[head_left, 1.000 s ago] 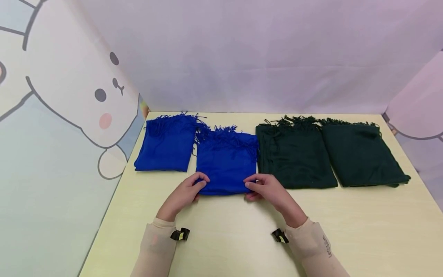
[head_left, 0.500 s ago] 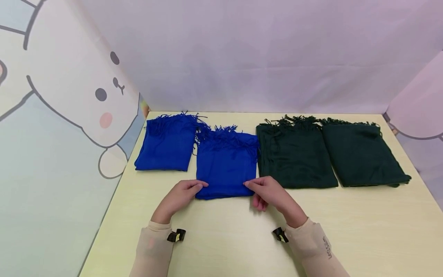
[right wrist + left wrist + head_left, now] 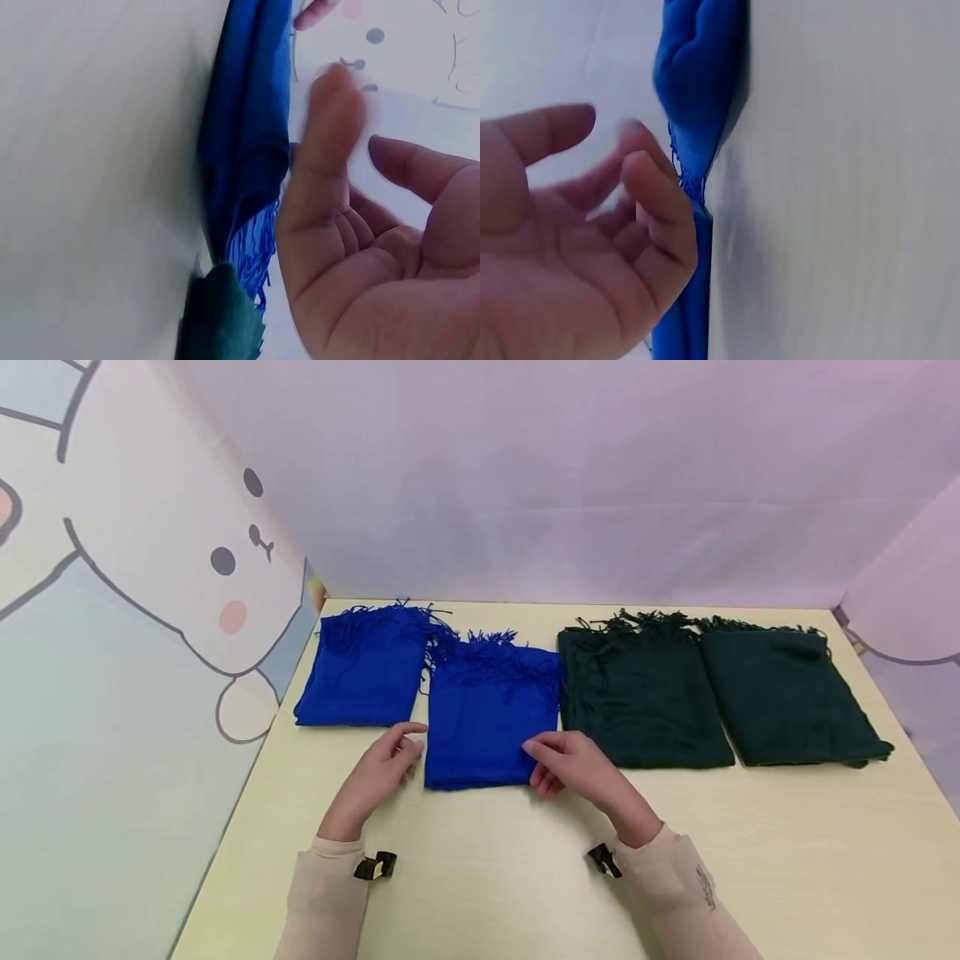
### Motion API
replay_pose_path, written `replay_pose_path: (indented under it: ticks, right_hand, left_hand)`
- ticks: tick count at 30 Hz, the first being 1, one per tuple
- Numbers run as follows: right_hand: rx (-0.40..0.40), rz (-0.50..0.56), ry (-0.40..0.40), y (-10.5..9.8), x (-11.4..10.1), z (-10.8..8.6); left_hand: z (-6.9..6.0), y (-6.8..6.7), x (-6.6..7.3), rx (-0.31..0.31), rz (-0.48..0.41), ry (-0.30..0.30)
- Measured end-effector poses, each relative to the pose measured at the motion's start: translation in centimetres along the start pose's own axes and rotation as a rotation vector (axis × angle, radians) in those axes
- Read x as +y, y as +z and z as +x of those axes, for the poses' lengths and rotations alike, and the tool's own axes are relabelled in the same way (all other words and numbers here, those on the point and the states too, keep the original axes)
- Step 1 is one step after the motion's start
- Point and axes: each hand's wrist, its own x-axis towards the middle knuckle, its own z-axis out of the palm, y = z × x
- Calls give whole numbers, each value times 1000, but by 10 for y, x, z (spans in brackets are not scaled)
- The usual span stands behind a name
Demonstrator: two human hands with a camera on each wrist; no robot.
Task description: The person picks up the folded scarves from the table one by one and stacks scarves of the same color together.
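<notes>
A folded blue fringed scarf [image 3: 486, 722] lies flat in the middle of the row, its fringe on the far side. My left hand [image 3: 377, 774] is beside its near left corner, fingers loosely bent and holding nothing. Over the near right corner is my right hand [image 3: 585, 772]. In the right wrist view, this hand's thumb and fingers stand apart with no cloth between them; whether a fingertip touches the scarf cannot be told. Folded cloth edges [image 3: 696, 300] show behind the left hand in the left wrist view.
Another folded blue scarf [image 3: 365, 685] lies to the left, its fringe meeting the middle one's. Two folded dark green fringed scarves, an inner one [image 3: 645, 706] and an outer one [image 3: 791, 697], lie to the right. Fabric walls [image 3: 570, 485] surround the pale wooden table [image 3: 480, 868].
Both hands were at the blue scarf's near corners. The left hand has come off leftward; the right has loosened and stays near its corner. The scarf's near edge now lies slightly lower and flatter.
</notes>
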Motion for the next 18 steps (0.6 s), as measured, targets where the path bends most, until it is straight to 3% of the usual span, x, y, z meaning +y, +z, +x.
replay_pose_path:
  ticks: [11,15,18]
  right_hand:
    - [-77,-38,-164,16,-34,29]
    - [-122,0,-149,33,-42,47]
    - [-164,60,-120,46,-46,61]
  left_hand:
    - [-5,-14,2,293,-699,-133]
    - [-7,-17,2,379,-859,-139]
    - [-9,-21,1,399,-950,-114]
